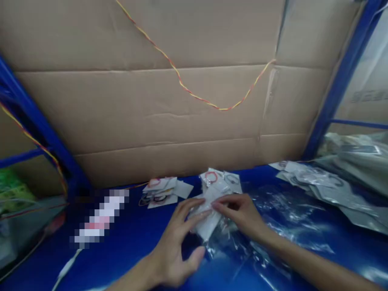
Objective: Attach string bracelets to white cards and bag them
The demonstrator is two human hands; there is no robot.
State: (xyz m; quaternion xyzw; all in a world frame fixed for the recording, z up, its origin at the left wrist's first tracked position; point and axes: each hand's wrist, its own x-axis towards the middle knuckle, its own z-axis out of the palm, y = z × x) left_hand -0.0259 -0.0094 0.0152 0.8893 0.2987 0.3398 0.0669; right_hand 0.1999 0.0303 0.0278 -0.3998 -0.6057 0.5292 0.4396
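A white card point(207, 227), seemingly in a clear plastic bag, lies at a slant between my hands. My left hand point(178, 238) has its fingers stretched across the card's left side, with the thumb held apart below. From the right, my right hand point(239, 210) pinches the card's upper edge between thumb and fingertips. Just behind it are more white cards point(232, 184), one with a red loop point(211, 177) on it. Another small pile of cards with thin bands point(163, 192) sits left of these. Clear plastic bags point(287, 218) spread out beside my right forearm.
A blue table point(130, 246) carries everything. Bagged cards point(327, 184) are stacked at the right. A pixelated strip with a white cable point(68, 264) lies on the left. Behind stands a cardboard panel point(182, 133) with a hanging red-yellow wire point(222, 109), between blue posts point(336, 89).
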